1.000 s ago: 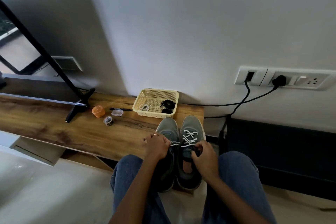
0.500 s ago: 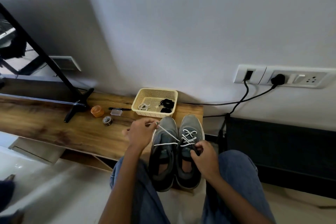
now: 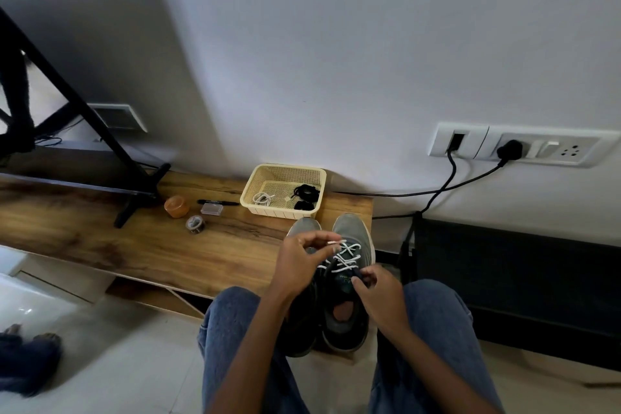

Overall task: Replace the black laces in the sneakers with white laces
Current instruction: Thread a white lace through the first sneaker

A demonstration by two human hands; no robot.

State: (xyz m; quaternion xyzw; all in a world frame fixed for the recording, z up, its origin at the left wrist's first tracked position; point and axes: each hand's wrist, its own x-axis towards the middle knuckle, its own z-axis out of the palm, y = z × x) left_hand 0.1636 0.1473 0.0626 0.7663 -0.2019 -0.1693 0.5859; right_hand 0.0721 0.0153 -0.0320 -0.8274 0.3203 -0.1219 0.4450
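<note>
Wooden and brown, the low table [image 3: 100,242] runs along a white wall. From the head camera I see two grey sneakers [image 3: 349,279] standing side by side at its right end, between my blue-jeaned knees. My left hand [image 3: 299,265] covers most of the left shoe and pinches the tip of a white lace [image 3: 347,257]. My right hand [image 3: 379,292] pinches the dark tongue of the right shoe, which has white laces crossed over it. Just behind the shoes sits a cream plastic basket [image 3: 285,210] full of little holes, with black laces [image 3: 304,193] coiled inside. Nearby lie an orange round tub [image 3: 176,206], a black pen [image 3: 218,202] and a tape roll [image 3: 195,223]. Black cables [image 3: 437,191] hang from the wall sockets.
</note>
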